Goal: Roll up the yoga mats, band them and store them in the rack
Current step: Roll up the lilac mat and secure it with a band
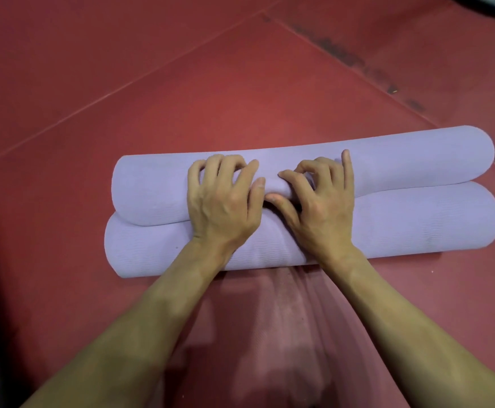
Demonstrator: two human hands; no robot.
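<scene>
The left hand [222, 204] and right hand [321, 206] grip the lilac mat [417, 222] on the red floor [211, 83].

Gym or exercise studio: red padded floor tiles [240, 83] (seams visible), lilac yoga mat [417, 222] rolled on floor.

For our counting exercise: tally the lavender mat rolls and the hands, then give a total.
Lavender mat rolls: 2 (far roll, near roll)
Hands: 2 (left hand, right hand), both gripping the far roll
Total: 4
</scene>
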